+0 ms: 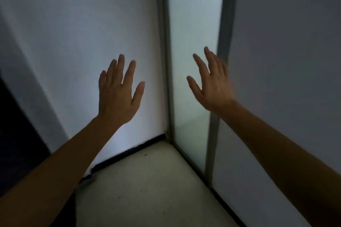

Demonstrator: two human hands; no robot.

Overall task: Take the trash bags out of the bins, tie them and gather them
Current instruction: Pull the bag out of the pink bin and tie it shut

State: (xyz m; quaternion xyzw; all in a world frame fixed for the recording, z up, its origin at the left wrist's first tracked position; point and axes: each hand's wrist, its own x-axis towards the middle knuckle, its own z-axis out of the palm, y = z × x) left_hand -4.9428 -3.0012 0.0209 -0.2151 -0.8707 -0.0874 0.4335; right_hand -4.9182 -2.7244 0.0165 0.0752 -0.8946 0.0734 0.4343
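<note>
No trash bag or bin shows in the head view. My left hand (118, 90) is raised in front of a white wall, fingers spread, back of the hand toward me, holding nothing. My right hand (212, 83) is raised at the same height to its right, fingers apart and empty, in front of a frosted glass strip. Both bare forearms reach in from the bottom corners.
I face a dim room corner. A white wall (73, 42) stands on the left, a frosted glass panel (191, 42) in a grey frame at the middle, and a grey wall (286, 61) on the right. Pale floor (147, 190) with a black baseboard lies below. A dark area fills the far left.
</note>
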